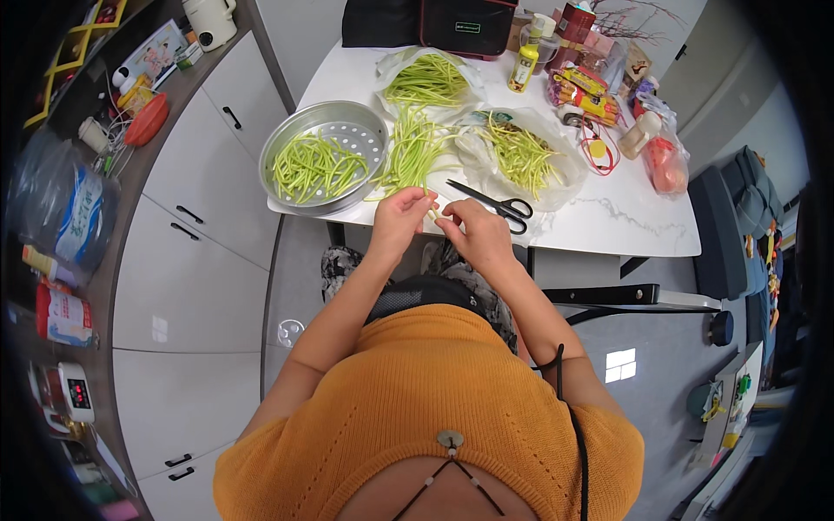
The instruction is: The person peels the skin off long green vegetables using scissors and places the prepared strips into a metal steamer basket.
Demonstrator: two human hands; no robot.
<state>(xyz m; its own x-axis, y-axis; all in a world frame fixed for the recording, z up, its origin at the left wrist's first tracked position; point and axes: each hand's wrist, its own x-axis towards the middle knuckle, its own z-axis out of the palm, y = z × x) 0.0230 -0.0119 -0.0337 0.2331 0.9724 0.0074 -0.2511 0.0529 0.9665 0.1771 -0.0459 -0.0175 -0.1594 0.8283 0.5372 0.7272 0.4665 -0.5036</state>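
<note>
My left hand [403,220] and my right hand [478,234] meet over the table's near edge. Both are closed, fingertips pinching a short pale green vegetable stem [435,212] between them. Just beyond my fingers lies a loose pile of long green stems [412,154]. Cut stems [317,167] fill part of a round metal steamer pan [371,139] with a perforated bottom, on the left. Black scissors [486,201] rest beside my right hand. Behind them a white plastic bag [569,174] holds yellowish trimmed ends [521,154]. Another bag farther back contains more green stems [427,81].
Along the back of the white table [647,221] stand a black case [469,26], a yellow bottle [523,68] and snack packages [584,95]. A red cord [599,152] and a bag of red fruit [666,165] lie at right. Left are white cabinets [204,165].
</note>
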